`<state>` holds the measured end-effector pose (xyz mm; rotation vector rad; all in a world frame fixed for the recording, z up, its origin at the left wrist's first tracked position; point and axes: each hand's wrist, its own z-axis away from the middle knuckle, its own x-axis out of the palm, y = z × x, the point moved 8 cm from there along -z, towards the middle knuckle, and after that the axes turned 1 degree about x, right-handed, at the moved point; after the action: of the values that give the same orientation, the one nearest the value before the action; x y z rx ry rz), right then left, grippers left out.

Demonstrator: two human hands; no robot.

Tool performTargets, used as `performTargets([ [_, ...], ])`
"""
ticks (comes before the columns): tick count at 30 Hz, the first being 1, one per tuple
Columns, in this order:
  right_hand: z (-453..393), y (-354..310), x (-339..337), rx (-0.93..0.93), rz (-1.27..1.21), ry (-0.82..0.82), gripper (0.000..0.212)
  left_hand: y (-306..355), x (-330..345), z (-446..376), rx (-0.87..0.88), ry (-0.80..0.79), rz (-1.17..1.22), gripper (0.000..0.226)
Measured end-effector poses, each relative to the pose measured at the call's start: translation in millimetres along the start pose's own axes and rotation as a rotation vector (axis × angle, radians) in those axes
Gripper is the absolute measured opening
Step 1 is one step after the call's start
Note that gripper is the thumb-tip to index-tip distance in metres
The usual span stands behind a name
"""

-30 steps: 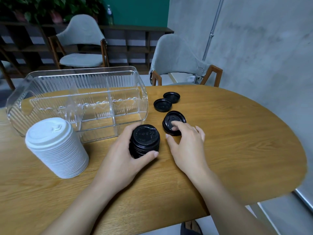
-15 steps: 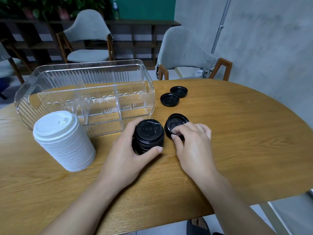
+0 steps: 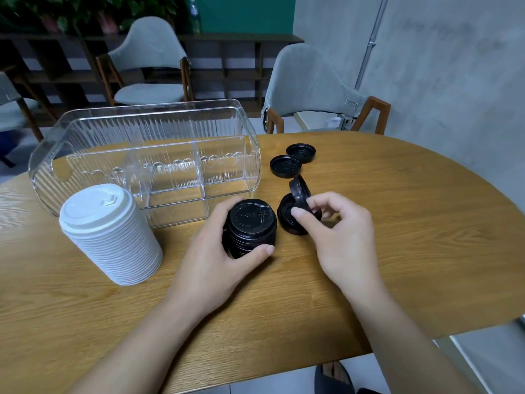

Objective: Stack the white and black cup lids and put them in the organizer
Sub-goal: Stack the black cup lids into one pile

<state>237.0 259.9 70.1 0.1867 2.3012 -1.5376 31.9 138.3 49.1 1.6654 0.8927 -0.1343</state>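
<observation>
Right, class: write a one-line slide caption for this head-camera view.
Left hand grips the black lid stack while right hand tips up a loose black lid.

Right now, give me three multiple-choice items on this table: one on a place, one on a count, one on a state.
1. Where is the white lid stack?
A. left of the black lid stack
B. inside the organizer
C. on a chair

2. How many loose black lids lie flat beyond the hands?
A. none
B. two
C. five

3. The lid in the right hand is:
A. flat on the table
B. tilted up on edge
C. on the white stack

Key: A, it stands on the table at left; B, a pair by the organizer's end; B, fingers lift it.
</observation>
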Motion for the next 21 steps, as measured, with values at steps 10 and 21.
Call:
performTargets([
  [10, 18, -28, 18, 0.185, -0.751, -0.243, 0.027, 28, -16, 4, 0.159, 0.165, -0.056, 0.097],
  [21, 30, -55, 29, 0.111, -0.563, -0.376, 0.059, 51, -20, 10, 0.351, 0.222, -0.004, 0.075],
])
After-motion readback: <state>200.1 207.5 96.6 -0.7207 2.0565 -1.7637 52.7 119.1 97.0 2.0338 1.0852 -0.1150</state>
